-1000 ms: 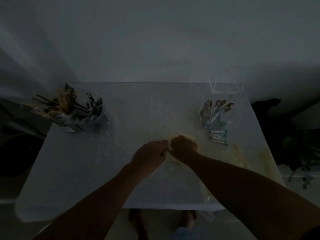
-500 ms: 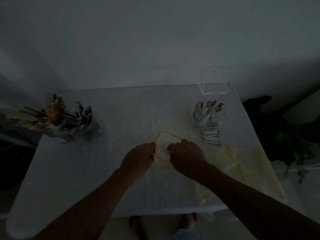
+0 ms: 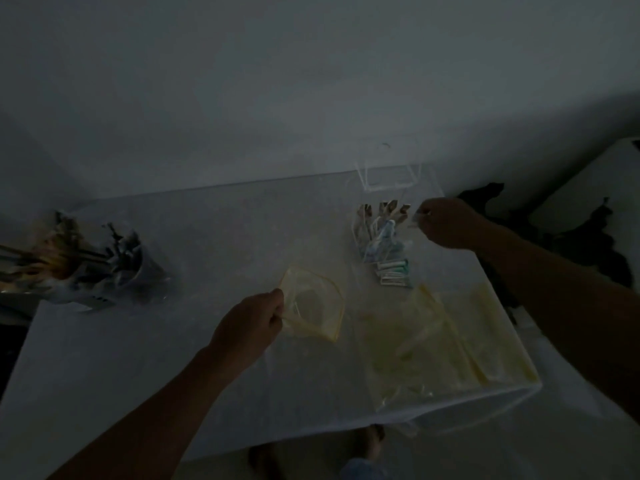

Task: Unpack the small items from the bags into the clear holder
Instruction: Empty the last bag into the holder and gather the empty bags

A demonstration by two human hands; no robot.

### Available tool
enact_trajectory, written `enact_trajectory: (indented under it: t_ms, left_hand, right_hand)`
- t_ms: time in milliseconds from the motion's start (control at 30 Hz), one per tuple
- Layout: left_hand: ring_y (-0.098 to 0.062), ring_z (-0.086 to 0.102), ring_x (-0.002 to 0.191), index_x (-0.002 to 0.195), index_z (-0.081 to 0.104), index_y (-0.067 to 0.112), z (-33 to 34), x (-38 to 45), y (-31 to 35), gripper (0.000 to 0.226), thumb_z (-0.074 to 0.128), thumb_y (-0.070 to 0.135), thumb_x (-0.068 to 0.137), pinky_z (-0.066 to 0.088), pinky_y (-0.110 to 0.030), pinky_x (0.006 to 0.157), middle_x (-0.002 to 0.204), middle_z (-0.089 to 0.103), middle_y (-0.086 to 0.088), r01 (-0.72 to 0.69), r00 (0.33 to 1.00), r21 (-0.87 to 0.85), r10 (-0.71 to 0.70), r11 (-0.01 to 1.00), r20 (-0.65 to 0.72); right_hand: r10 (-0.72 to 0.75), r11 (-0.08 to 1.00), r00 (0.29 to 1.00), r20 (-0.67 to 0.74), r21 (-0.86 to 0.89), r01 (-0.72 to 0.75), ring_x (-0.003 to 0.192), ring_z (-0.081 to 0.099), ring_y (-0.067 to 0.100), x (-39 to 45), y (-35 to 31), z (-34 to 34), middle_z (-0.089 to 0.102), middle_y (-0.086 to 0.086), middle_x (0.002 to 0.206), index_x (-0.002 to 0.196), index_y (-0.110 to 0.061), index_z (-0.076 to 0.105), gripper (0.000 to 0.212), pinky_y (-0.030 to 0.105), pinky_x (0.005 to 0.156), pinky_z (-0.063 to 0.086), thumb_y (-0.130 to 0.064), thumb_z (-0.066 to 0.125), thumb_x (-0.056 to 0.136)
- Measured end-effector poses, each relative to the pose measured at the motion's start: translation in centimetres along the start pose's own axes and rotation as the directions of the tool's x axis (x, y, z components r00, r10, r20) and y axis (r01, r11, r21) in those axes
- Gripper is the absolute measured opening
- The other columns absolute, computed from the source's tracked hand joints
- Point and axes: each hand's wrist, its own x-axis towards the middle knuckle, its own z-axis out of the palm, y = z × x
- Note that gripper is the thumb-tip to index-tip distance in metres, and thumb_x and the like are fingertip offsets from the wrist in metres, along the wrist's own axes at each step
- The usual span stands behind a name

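The scene is dim. My left hand (image 3: 251, 322) pinches the corner of a small yellow-edged clear bag (image 3: 313, 304) just above the white table (image 3: 138, 341). My right hand (image 3: 446, 221) is at the far right, fingers curled and pinching a small pale item, right beside the clear holder (image 3: 375, 233). The holder has several small packets standing in it. A few white and green packets (image 3: 393, 273) lie in front of it.
Larger yellow-tinted bags (image 3: 450, 334) lie flat at the table's right front corner. A second clear box (image 3: 389, 174) stands at the far edge by the wall. Cups of sticks and utensils (image 3: 86, 261) sit at the left. My feet show below the table's front edge.
My right hand left the small bag and moved up and right to the clear holder with a small item. My left hand stayed holding the bag, which now hangs open.
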Motion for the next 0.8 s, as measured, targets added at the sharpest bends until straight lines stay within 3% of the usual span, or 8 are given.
enact_trajectory:
  t_ms: [167, 300, 400, 500, 600, 667, 733, 800]
  left_hand:
    - [-0.019, 0.051, 0.061, 0.079, 0.046, 0.020, 0.2, 0.1, 0.2, 0.023, 0.066, 0.010, 0.085, 0.040, -0.035, 0.054, 0.069, 0.052, 0.003, -0.003, 1.000, 0.008, 0.003, 1.000, 0.001]
    - [-0.019, 0.050, 0.061, 0.079, 0.042, 0.022, 0.1, -0.1, 0.1, 0.027, 0.065, 0.010, 0.085, 0.040, -0.035, 0.055, 0.070, 0.050, 0.005, 0.018, 1.000, -0.006, -0.018, 1.000, -0.012]
    - [-0.021, 0.050, 0.062, 0.079, 0.044, 0.021, 0.1, -0.4, -0.1, 0.025, 0.065, 0.009, 0.084, 0.035, -0.032, 0.054, 0.070, 0.051, 0.004, 0.020, 1.000, -0.018, -0.021, 1.000, -0.013]
    - [-0.025, 0.055, 0.063, 0.081, 0.050, 0.015, 0.2, -0.5, -0.6, 0.018, 0.066, 0.008, 0.081, 0.040, -0.036, 0.055, 0.071, 0.055, -0.001, 0.023, 0.999, -0.024, -0.023, 0.999, -0.024]
    - [-0.024, 0.056, 0.064, 0.082, 0.051, 0.016, 0.3, -0.6, -0.8, 0.016, 0.066, 0.008, 0.082, 0.043, -0.039, 0.055, 0.071, 0.055, 0.001, 0.015, 1.000, -0.032, -0.016, 0.999, -0.027]
    - [-0.020, 0.055, 0.064, 0.081, 0.050, 0.017, 0.4, -0.7, -0.9, 0.017, 0.066, 0.008, 0.082, 0.040, -0.035, 0.055, 0.071, 0.056, 0.002, 0.007, 0.999, -0.037, -0.008, 0.999, -0.035]
    - [-0.021, 0.054, 0.062, 0.080, 0.050, 0.016, 0.4, -1.0, -1.2, 0.019, 0.067, 0.007, 0.081, 0.038, -0.033, 0.054, 0.070, 0.056, -0.001, 0.001, 0.999, -0.025, -0.003, 1.000, -0.044]
    - [-0.027, 0.057, 0.062, 0.079, 0.052, 0.013, 0.6, -1.4, -1.5, 0.019, 0.068, 0.004, 0.080, 0.038, -0.034, 0.054, 0.070, 0.058, -0.007, -0.005, 0.999, -0.010, 0.004, 1.000, -0.045]
  right_hand:
    - [-0.062, 0.989, 0.993, 0.104, -0.125, 0.075, 0.125, 0.051, 0.035, 2.1, -1.6, 0.1, 0.054, 0.018, 0.138, 0.130, -0.006, 0.060, 0.046, 0.036, 0.101, 0.039, -0.034, 0.065, 0.095]
    - [-0.140, 0.987, 0.989, -0.042, -0.091, 0.135, 0.115, 0.059, 0.036, 2.6, -1.7, 0.1, 0.064, 0.020, 0.120, 0.114, -0.002, 0.069, 0.040, 0.033, 0.093, 0.039, -0.033, 0.073, 0.089]
    - [-0.167, 0.986, 0.972, -0.164, -0.047, 0.161, 0.105, 0.064, 0.038, 1.7, -2.7, -0.4, 0.069, 0.018, 0.110, 0.105, -0.004, 0.071, 0.025, 0.040, 0.091, 0.047, -0.025, 0.067, 0.092]
    - [-0.219, 0.969, 0.962, -0.164, 0.075, 0.234, 0.093, 0.066, 0.027, -0.8, -6.5, -0.4, 0.072, 0.008, 0.100, 0.098, -0.014, 0.071, 0.016, 0.036, 0.083, 0.052, -0.026, 0.061, 0.093]
    - [-0.466, 0.865, 0.884, -0.029, 0.194, 0.462, 0.091, 0.068, 0.017, -4.2, -12.5, 1.9, 0.074, 0.003, 0.100, 0.102, -0.013, 0.074, 0.016, 0.028, 0.083, 0.051, -0.023, 0.064, 0.094]
    - [-0.525, 0.848, 0.836, 0.163, 0.187, 0.496, 0.087, 0.070, 0.016, -5.5, -16.0, 5.1, 0.075, 0.005, 0.099, 0.100, -0.008, 0.076, 0.020, 0.028, 0.083, 0.053, -0.021, 0.060, 0.096]
    - [-0.429, 0.903, 0.836, 0.341, 0.160, 0.399, 0.086, 0.072, 0.024, -5.4, -18.2, 9.1, 0.075, 0.013, 0.099, 0.097, -0.002, 0.074, 0.022, 0.033, 0.082, 0.057, -0.017, 0.057, 0.095]
    - [-0.222, 0.975, 0.887, 0.405, 0.103, 0.197, 0.107, 0.067, 0.031, -5.2, -19.3, 12.7, 0.066, 0.015, 0.122, 0.118, -0.005, 0.065, 0.031, 0.037, 0.089, 0.055, -0.023, 0.061, 0.092]
